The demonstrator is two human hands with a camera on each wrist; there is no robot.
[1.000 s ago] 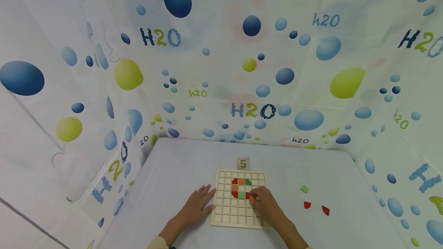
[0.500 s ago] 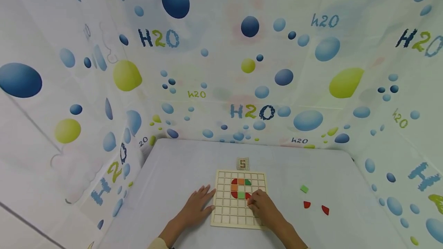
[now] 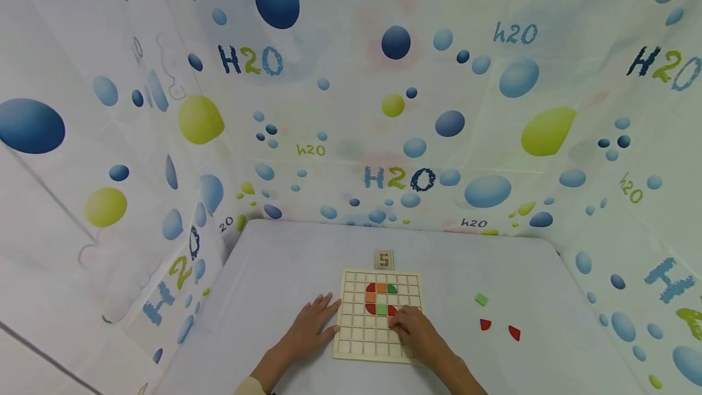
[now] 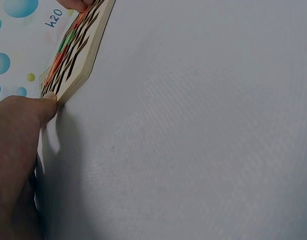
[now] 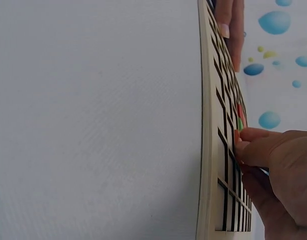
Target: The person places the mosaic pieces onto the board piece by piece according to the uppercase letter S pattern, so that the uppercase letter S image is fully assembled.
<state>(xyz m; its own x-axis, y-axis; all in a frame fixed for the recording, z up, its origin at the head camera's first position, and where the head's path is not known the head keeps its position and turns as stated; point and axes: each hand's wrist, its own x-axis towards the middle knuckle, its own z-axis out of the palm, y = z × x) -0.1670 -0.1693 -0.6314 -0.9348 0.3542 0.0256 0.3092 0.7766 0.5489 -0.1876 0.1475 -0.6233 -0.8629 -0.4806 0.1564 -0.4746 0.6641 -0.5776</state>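
A wooden grid board (image 3: 351,346) lies on the table, with red, orange and green tiles set in its cells in a curved figure. Between thumb and fingertips, my right hand (image 3: 421,333) pinches a small orange tile (image 5: 237,136) low over the board, just below a red tile (image 3: 392,310). The fingers cover most of the orange tile. My left hand (image 3: 308,329) rests at the board's left side with straight fingers, its fingertips and thumb touching the edge. In the left wrist view its thumb (image 4: 48,104) meets the board's corner.
Behind the board lies a small card (image 3: 384,259) bearing an S-shaped pattern. To the right are a light green square tile (image 3: 481,299) and two red quarter-round tiles, one nearer (image 3: 485,324) and one farther right (image 3: 514,333). A printed curtain (image 3: 340,108) encloses the table (image 3: 285,261).
My right hand has moved slightly left and toward me with the orange tile, uncovering more of the red tile above it. The left hand has stayed in place.
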